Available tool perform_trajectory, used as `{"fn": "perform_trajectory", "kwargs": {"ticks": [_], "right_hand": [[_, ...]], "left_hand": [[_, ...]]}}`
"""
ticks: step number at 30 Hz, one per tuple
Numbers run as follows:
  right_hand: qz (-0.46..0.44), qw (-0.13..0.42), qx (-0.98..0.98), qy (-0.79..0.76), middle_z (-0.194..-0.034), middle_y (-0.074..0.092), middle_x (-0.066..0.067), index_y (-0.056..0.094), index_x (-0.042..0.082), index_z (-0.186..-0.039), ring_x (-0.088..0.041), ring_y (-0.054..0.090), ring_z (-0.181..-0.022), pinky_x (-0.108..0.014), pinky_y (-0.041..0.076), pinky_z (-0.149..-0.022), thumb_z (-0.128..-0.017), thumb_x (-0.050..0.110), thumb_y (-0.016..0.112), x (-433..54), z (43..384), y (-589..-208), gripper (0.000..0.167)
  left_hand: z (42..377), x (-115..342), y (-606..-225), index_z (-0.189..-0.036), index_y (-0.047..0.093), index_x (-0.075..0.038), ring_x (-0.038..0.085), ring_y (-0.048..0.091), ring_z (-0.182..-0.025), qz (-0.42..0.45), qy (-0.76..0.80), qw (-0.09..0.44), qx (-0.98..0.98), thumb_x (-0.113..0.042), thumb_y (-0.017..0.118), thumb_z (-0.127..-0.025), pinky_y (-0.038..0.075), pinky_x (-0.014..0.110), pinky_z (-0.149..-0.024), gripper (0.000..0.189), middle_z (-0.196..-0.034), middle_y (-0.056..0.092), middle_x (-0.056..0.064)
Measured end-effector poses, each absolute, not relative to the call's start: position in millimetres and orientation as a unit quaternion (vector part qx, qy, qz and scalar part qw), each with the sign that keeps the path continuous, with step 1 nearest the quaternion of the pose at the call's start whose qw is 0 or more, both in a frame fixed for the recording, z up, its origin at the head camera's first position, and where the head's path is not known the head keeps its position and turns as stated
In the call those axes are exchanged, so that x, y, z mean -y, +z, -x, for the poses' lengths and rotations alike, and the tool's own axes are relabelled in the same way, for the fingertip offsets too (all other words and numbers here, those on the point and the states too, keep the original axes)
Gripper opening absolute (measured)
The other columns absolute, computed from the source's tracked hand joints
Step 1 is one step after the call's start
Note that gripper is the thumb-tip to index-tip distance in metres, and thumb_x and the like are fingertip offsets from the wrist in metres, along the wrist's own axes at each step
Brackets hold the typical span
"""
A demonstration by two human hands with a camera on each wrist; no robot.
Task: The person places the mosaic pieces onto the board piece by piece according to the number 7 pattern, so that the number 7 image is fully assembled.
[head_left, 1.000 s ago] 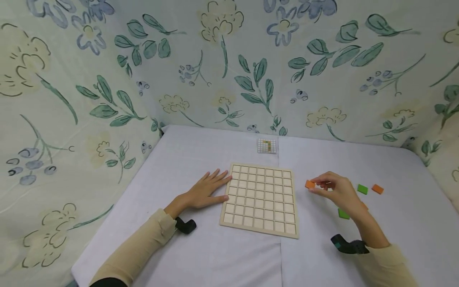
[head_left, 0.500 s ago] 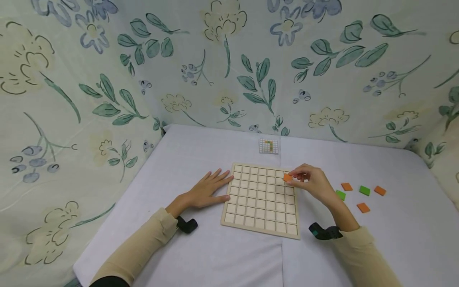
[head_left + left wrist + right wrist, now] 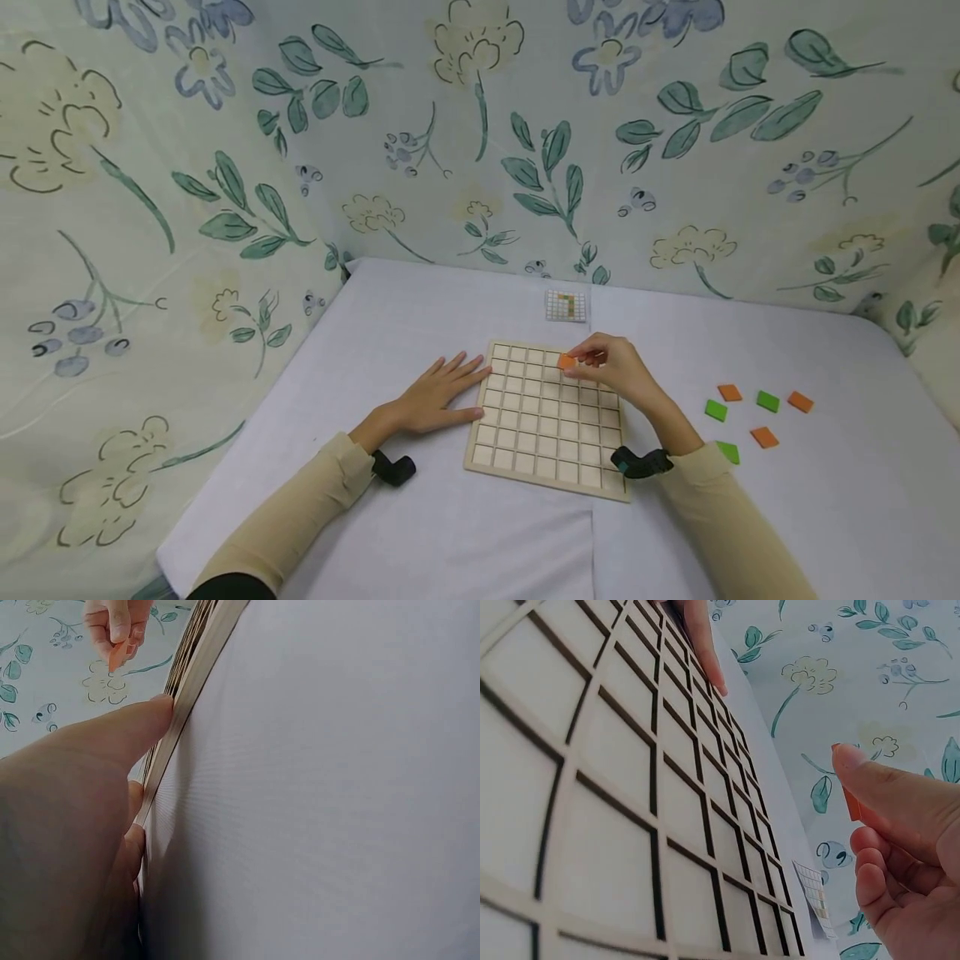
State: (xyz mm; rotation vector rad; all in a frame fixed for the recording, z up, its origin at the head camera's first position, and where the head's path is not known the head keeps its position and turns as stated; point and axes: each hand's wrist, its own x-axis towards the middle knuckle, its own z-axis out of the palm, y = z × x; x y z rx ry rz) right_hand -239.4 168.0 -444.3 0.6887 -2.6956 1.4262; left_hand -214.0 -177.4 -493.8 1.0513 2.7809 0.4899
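Observation:
A square wooden grid board (image 3: 517,481) lies on the white-covered table, its cells bare wood where they show. My right hand (image 3: 617,367) pinches an orange square tile (image 3: 566,361) between thumb and fingers over the board's far edge. In the right wrist view the orange tile (image 3: 853,801) is held on edge, apart from the grid. My left hand (image 3: 431,400) lies with spread fingers at the board's left side, fingertips and thumb touching its rim. The left wrist view shows the thumb (image 3: 142,724) against the board's wooden edge (image 3: 196,675).
Loose tiles lie to the right of the board, among them an orange tile (image 3: 765,437) and a green tile (image 3: 767,401). Behind the board is a small card (image 3: 566,306) printed with a coloured grid pattern. A floral cloth (image 3: 450,167) hangs behind the table.
My right hand has carried the orange tile leftward from beside the board to above its far rows, uncovering loose tiles on the right. My left hand has stayed at the board's edge.

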Motion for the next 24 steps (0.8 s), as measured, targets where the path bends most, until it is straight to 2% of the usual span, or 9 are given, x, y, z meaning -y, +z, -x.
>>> {"fn": "perform_trajectory", "kwargs": {"ticks": [9, 16, 24], "right_hand": [[-0.220, -0.027, 0.855, 0.470, -0.089, 0.065, -0.012, 0.074, -0.004, -0.102, -0.019, 0.059, -0.077, -0.021, 0.050, -0.067, -0.079, 0.008, 0.085, -147, 252, -453, 0.029], [-0.211, -0.046, 0.853, 0.476, -0.089, 0.064, -0.015, 0.074, -0.007, -0.100, -0.020, 0.056, -0.073, -0.022, 0.047, -0.062, -0.077, 0.009, 0.087, -135, 258, -461, 0.030], [-0.205, -0.064, 0.856, 0.470, -0.086, 0.064, -0.012, 0.074, -0.005, -0.098, -0.020, 0.056, -0.072, -0.024, 0.047, -0.062, -0.078, 0.009, 0.086, -127, 259, -466, 0.028]], "left_hand": [[215, 176, -494, -0.161, 0.019, -0.024, 0.031, 0.004, -0.152, -0.347, 0.157, 0.063, -0.923, -0.063, 0.041, -0.099, 0.004, 0.057, -0.118, 0.076, -0.166, 0.012, 0.002], [215, 176, -494, -0.161, 0.018, -0.026, 0.030, 0.002, -0.152, -0.344, 0.155, 0.069, -0.924, -0.064, 0.040, -0.099, 0.002, 0.055, -0.119, 0.076, -0.166, 0.011, 0.000], [214, 177, -492, -0.161, 0.020, -0.022, 0.031, 0.004, -0.152, -0.346, 0.160, 0.068, -0.922, -0.062, 0.042, -0.100, 0.003, 0.056, -0.119, 0.076, -0.166, 0.013, 0.003]]}}
